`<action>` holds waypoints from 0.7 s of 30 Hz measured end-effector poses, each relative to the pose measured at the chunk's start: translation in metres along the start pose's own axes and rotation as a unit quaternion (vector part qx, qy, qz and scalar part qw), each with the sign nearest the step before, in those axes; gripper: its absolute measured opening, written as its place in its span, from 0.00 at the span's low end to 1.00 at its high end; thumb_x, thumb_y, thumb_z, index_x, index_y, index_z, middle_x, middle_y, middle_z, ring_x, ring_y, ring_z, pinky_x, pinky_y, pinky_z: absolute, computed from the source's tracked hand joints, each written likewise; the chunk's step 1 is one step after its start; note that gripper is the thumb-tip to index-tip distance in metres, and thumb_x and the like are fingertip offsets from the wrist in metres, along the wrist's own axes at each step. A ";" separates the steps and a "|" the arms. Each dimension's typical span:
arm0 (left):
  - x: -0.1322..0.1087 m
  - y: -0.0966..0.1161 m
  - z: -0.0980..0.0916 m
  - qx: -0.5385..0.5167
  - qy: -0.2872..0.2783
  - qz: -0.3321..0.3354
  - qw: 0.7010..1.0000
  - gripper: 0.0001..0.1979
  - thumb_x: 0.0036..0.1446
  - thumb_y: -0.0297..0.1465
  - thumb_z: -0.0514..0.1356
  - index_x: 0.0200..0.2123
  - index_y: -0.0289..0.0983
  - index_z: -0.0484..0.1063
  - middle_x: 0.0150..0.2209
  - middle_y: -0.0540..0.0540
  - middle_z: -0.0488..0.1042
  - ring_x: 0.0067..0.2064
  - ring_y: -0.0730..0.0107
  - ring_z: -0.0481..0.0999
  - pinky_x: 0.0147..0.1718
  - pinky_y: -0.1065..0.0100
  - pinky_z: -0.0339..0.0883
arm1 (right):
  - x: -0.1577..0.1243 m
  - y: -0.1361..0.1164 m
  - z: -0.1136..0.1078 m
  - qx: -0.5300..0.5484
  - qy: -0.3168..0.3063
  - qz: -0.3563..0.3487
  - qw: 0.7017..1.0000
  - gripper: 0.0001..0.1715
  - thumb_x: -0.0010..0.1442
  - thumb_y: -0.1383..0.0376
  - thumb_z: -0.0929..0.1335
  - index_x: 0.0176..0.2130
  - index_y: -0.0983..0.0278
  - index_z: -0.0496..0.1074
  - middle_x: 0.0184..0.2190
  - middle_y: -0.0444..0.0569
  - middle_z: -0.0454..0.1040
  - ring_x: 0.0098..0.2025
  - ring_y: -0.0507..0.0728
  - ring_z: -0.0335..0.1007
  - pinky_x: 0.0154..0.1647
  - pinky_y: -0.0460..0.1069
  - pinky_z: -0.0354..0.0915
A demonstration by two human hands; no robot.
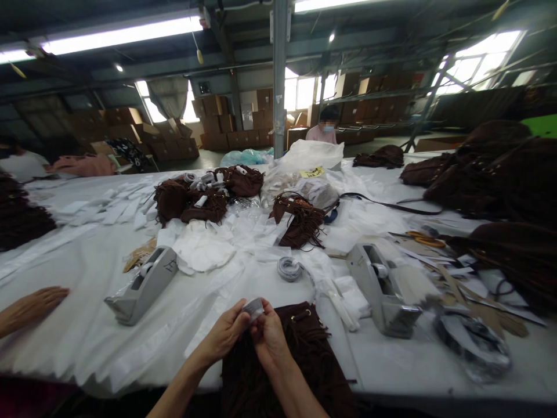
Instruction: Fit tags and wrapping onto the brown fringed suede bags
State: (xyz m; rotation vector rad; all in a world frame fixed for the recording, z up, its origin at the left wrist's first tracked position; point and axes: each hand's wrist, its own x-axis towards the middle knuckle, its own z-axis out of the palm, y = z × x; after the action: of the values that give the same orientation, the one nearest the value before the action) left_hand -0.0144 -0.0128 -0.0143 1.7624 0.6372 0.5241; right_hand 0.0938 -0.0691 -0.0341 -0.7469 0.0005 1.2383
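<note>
Above the near edge of the table, my left hand (223, 335) and my right hand (270, 338) pinch a small rolled grey-white strip (253, 307) between their fingertips. Both hands are closed on it, and the fingers cover part of it. Right below them lies a dark brown fringed bag (311, 348) with metal eyelets along its top, partly hidden by my forearms. Just beyond the bag, a coiled grey strip (289, 269) rests on the table, its loose end trailing to the right.
Grey tape dispensers stand left (145, 284) and right (383, 293). Another person's hand (37, 307) rests at far left. Brown fringed bags (300, 217) and plastic wrap lie beyond. Scissors (426, 238) and a plastic-wrapped coil (472, 345) are at right. Someone sits across the table (322, 134).
</note>
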 end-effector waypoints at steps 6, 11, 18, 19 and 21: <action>-0.003 -0.014 -0.005 -0.013 0.086 -0.065 0.994 0.26 0.60 0.53 0.49 0.42 0.35 0.65 0.18 0.56 0.60 0.19 0.75 0.60 0.18 0.74 0.51 | -0.012 -0.020 0.001 -0.108 -0.068 0.044 0.991 0.24 0.44 0.65 0.74 0.42 0.67 0.71 0.29 0.47 0.76 0.25 0.50 0.72 0.23 0.41 0.65; 0.005 0.010 -0.013 -0.002 -0.027 -0.071 0.997 0.23 0.60 0.51 0.48 0.40 0.36 0.65 0.31 0.48 0.73 0.18 0.77 0.64 0.16 0.74 0.53 | -0.019 -0.061 0.004 -0.465 -0.042 -0.251 0.848 0.22 0.61 0.52 0.63 0.41 0.66 0.75 0.37 0.54 0.77 0.38 0.58 0.73 0.39 0.51 0.67; 0.026 0.030 0.000 0.067 -0.078 0.002 0.995 0.21 0.61 0.45 0.50 0.26 0.34 0.68 0.27 0.46 0.72 0.30 0.66 0.69 0.29 0.70 0.62 | -0.009 -0.063 0.026 -0.632 -0.162 -0.433 0.622 0.20 0.65 0.58 0.61 0.27 0.63 0.74 0.24 0.49 0.71 0.28 0.53 0.64 0.36 0.47 0.55; 0.026 0.028 0.002 0.074 -0.067 -0.005 0.995 0.21 0.60 0.44 0.49 0.25 0.34 0.68 0.26 0.46 0.71 0.30 0.66 0.69 0.29 0.70 0.62 | -0.006 -0.059 0.025 -0.642 -0.147 -0.442 0.609 0.21 0.65 0.59 0.61 0.25 0.63 0.73 0.22 0.48 0.70 0.26 0.52 0.62 0.34 0.47 0.54; 0.026 0.023 0.004 0.081 -0.054 -0.015 0.995 0.20 0.60 0.43 0.50 0.25 0.34 0.68 0.27 0.45 0.72 0.30 0.65 0.68 0.29 0.70 0.62 | -0.001 -0.053 0.020 -0.651 -0.125 -0.451 0.598 0.22 0.65 0.60 0.60 0.25 0.64 0.72 0.21 0.49 0.70 0.24 0.52 0.59 0.31 0.47 0.51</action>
State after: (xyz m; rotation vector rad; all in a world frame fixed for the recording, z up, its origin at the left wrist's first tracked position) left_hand 0.0117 -0.0034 0.0075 1.9161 0.6442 0.3610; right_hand 0.1307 -0.0657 0.0089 -1.5161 -1.5019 0.1060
